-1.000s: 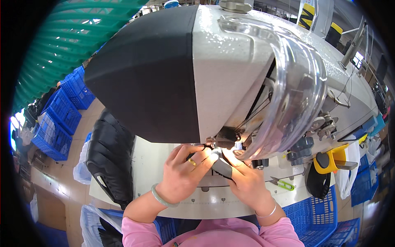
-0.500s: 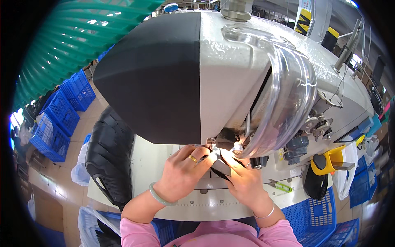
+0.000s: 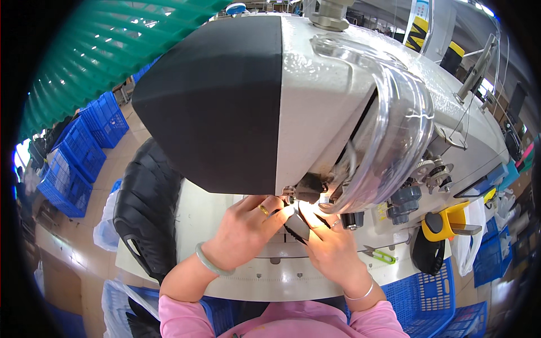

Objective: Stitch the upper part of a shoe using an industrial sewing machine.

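A sewing machine (image 3: pixel 321 101) with a black and pale grey head fills the middle. Under its lit needle area lies a small grey piece with black edges (image 3: pixel 298 227), perhaps fabric or shoe material. My left hand (image 3: pixel 239 234) pinches the piece's left side close to the presser foot, its fingertips partly behind the machine head. On the other side, my right hand (image 3: pixel 337 253) presses its fingers together on the piece's right edge, under the clear curved guard (image 3: pixel 389 135). The needle itself is hard to make out in the glare.
Left of the machine stands a stack of black moulded pieces (image 3: pixel 143 219). Green-handled thread snips (image 3: pixel 381 256) and a yellow holder (image 3: pixel 451 221) are on the right. Blue crates (image 3: pixel 67 183) line the left floor; another blue basket (image 3: pixel 425 293) sits below the table's right edge.
The grey piece has turned slightly under the needle, with both hands shifting a little with it. The whole view has also moved slightly.
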A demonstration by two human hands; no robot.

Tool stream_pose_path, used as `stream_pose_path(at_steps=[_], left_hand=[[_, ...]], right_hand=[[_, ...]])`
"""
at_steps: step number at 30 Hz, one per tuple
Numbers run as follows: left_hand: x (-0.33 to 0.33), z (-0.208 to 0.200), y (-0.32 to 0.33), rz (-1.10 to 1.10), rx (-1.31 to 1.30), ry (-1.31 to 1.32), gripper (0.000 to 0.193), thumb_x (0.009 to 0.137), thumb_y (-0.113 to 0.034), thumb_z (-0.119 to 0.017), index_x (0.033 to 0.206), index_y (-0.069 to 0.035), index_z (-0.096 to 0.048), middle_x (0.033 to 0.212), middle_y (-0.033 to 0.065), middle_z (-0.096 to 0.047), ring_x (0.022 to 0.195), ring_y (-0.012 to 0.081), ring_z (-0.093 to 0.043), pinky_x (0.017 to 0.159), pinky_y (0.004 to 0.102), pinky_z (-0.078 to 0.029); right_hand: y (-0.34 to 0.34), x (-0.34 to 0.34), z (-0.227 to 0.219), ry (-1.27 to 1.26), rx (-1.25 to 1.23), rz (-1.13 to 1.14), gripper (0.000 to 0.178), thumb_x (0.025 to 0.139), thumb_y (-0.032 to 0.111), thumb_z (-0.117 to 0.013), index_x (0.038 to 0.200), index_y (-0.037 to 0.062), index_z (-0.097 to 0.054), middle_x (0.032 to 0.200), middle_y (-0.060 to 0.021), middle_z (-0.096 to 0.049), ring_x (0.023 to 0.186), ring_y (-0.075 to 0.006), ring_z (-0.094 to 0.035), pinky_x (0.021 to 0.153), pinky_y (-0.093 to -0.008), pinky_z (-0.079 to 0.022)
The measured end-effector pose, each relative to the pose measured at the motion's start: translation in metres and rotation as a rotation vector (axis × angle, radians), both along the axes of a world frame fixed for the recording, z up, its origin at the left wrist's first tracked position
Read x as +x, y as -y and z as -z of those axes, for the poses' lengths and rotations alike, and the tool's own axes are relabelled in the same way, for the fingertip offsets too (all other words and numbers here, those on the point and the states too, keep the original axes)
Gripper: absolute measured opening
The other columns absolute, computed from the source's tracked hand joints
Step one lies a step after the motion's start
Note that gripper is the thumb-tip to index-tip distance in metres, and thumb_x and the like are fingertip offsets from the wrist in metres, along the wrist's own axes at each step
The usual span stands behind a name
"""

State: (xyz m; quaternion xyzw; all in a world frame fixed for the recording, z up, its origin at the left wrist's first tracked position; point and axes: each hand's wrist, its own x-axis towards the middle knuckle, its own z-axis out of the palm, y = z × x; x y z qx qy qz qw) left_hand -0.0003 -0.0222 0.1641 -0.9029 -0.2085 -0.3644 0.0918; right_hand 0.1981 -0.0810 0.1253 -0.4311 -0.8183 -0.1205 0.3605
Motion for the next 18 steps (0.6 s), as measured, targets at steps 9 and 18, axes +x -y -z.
stream_pose_path(at_steps=[9,18], left_hand=[[0.004,0.002,0.008,-0.04,0.045,-0.029,0.026,0.071,-0.005,-0.064,0.096,0.0,-0.064,0.105,0.0099,-0.061,0.098,0.0259,-0.062,0.07,0.0333,-0.057],[0.014,0.021,-0.006,-0.038,-0.149,0.369,0.021,0.067,-0.003,-0.07,0.088,-0.005,-0.067,0.073,0.0033,-0.062,0.065,0.0215,-0.06,0.062,0.031,-0.05]], right_hand=[[-0.001,-0.006,-0.003,-0.051,0.003,0.021,0.021,0.073,0.006,-0.069,0.093,0.0045,-0.064,0.096,-0.008,-0.065,0.093,-0.0284,-0.058,0.088,-0.0436,-0.036],[-0.012,-0.011,0.006,-0.353,-0.035,-0.037,0.027,0.075,0.017,-0.077,0.1,0.0069,-0.071,0.093,-0.0015,-0.068,0.087,-0.0214,-0.062,0.083,-0.0378,-0.035]])
